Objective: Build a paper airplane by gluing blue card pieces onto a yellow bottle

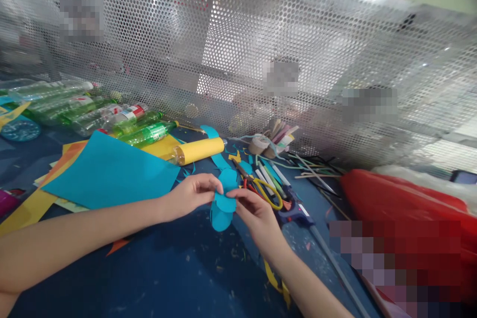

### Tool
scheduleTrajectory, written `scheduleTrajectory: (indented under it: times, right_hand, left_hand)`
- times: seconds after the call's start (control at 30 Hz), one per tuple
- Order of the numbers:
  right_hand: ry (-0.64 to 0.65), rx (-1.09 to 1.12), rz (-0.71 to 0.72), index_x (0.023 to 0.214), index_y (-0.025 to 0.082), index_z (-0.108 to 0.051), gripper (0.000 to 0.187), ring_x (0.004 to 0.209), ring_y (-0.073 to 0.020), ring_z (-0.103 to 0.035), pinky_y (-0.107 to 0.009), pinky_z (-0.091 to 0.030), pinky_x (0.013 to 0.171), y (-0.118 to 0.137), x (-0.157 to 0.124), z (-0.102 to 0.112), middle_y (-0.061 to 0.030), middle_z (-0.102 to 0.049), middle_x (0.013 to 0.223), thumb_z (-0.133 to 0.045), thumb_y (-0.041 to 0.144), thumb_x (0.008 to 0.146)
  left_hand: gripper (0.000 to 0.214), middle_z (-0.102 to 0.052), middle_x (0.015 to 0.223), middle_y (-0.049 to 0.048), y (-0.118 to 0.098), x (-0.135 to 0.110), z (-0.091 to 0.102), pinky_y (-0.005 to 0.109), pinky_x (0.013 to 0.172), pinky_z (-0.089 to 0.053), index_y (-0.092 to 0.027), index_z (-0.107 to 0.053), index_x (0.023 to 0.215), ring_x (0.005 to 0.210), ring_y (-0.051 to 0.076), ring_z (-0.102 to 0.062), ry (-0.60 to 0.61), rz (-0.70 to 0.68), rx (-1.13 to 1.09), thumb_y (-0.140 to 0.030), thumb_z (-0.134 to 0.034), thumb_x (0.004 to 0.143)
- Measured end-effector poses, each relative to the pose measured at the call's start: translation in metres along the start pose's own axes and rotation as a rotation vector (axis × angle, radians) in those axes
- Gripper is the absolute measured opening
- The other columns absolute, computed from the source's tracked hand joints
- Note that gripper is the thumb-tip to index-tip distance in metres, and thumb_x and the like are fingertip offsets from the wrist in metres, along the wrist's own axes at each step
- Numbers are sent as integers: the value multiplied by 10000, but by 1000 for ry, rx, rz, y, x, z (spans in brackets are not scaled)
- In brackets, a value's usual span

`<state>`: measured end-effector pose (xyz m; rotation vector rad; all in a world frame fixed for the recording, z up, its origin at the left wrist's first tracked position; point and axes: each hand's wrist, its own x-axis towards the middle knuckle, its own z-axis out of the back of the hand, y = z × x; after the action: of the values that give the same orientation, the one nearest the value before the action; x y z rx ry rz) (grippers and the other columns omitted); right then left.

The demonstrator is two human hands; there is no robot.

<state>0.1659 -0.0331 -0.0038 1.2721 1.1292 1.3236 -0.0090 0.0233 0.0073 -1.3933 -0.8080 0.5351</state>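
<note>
Between my two hands is a blue paper cutout (222,216) with rounded lobes, held up over the table. My left hand (196,191) pinches its left edge with thumb and forefinger. On the other side my right hand (257,211) grips the right edge the same way. The cutout looks layered or folded in the middle; how its parts join is partly hidden by my fingers. Just beyond my right hand lie scissors (274,196) with yellow handles. A plastic bottle wrapped in yellow paper (200,151) rests on its side behind the cutout.
Blue paper sheets (112,174) lie left over yellow and orange ones. Several plastic bottles (149,133) line the back left. Markers (266,179), a glue gun (298,212) and its cord are on the right, near a red bag (395,194). A perforated metal screen (238,44) stands behind.
</note>
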Motion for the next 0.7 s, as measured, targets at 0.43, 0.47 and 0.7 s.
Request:
scheduleTrajectory:
  times: [0.43, 0.47, 0.7]
  right_hand:
    - [3, 218, -239, 831, 177, -716, 284, 735, -150, -589, -269, -470, 682, 0, 4, 5, -60, -679, 832, -646, 433, 729]
    - [-7, 173, -243, 827, 181, -713, 254, 712, -136, -581, -260, -464, 679, -1, 4, 4, -48, -676, 822, -675, 404, 711]
    - [-8, 1, -110, 881, 213, -631, 254, 637, -110, -522, -247, -453, 617, -1, 5, 2, 25, -564, 695, -713, 331, 671]
  left_hand:
    - [100, -625, 708, -16, 1, 1, 7, 236, 619, -428, -160, -613, 779, 637, 98, -553, 17, 74, 123, -115, -547, 719]
    - [114, -620, 695, -17, 1, 0, 8, 228, 600, -419, -160, -612, 781, 625, 96, -547, 33, 63, 149, -108, -527, 726]
    - [89, -589, 705, -16, -2, -3, 6, 227, 601, -418, -165, -570, 837, 628, 96, -529, 53, -2, 271, -223, -519, 792]
